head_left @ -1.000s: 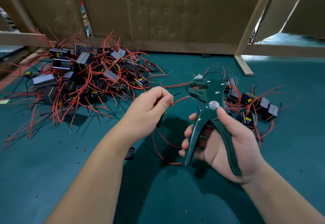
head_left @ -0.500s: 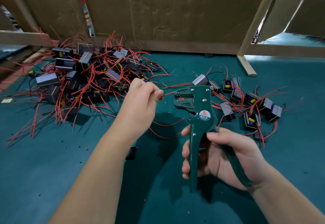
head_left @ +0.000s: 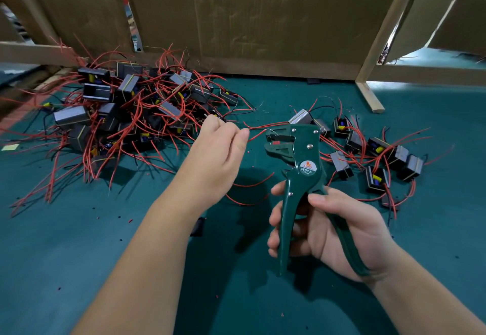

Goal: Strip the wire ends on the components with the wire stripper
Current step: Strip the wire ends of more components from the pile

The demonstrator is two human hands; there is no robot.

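Withdrawn from the wire stripper [head_left: 302, 150] that our right hand [head_left: 331, 229] grips, the red wire [head_left: 256, 135] pinched by our left hand [head_left: 218, 155] now shows an apparently bared end.

Left hand [head_left: 218, 157], right hand [head_left: 342, 232]: both bare. Forearms bare up to frame edge, skin smooth. Fingernails short, plain. Right thumbnail visible, trimmed.
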